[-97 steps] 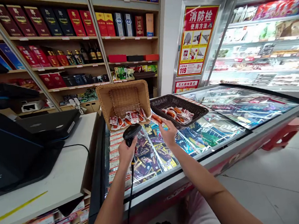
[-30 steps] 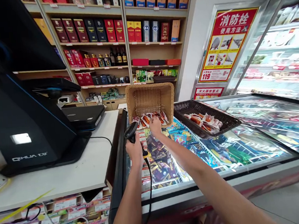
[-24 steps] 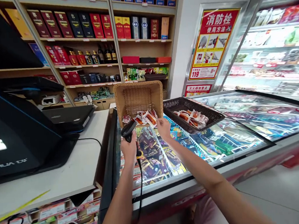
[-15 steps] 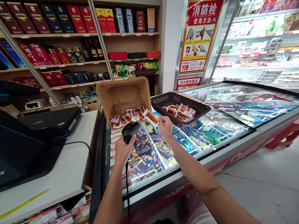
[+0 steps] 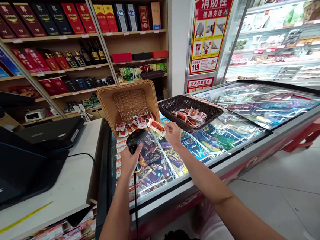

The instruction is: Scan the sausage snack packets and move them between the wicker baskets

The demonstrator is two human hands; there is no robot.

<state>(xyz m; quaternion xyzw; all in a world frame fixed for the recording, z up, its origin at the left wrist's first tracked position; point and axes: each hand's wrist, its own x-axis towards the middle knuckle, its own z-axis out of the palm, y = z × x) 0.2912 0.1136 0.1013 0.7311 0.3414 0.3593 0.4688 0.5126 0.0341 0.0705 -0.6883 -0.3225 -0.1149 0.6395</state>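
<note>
My left hand [image 5: 130, 160] is wrapped round the handle of a black barcode scanner [image 5: 136, 137], whose cord hangs down past my forearm. Between the fingertips of my right hand [image 5: 174, 134] is one end of a packaged sausage [image 5: 156, 126], a reddish sausage in a clear and white wrapper. It is held in the air, to the right of the scanner's head. Behind it, a tan wicker basket [image 5: 107, 106] lies tipped toward me with several packaged sausages [image 5: 135, 124] in it. A dark brown shallow basket [image 5: 172, 103] to the right holds several more wrapped sausages [image 5: 192, 116].
Both baskets rest on a glass-topped chest freezer [image 5: 244, 127] filled with colourful frozen packs. At left, a white counter [image 5: 50, 178] carries a black checkout terminal [image 5: 14, 159]. Shelves of boxed bottles [image 5: 53, 19] stand behind. A red stool [image 5: 308, 133] is at right.
The packaged sausage in my right hand has turned flatter, nearer level, and sits slightly closer to the scanner. My left hand keeps its hold on the scanner. The view has shifted a little.
</note>
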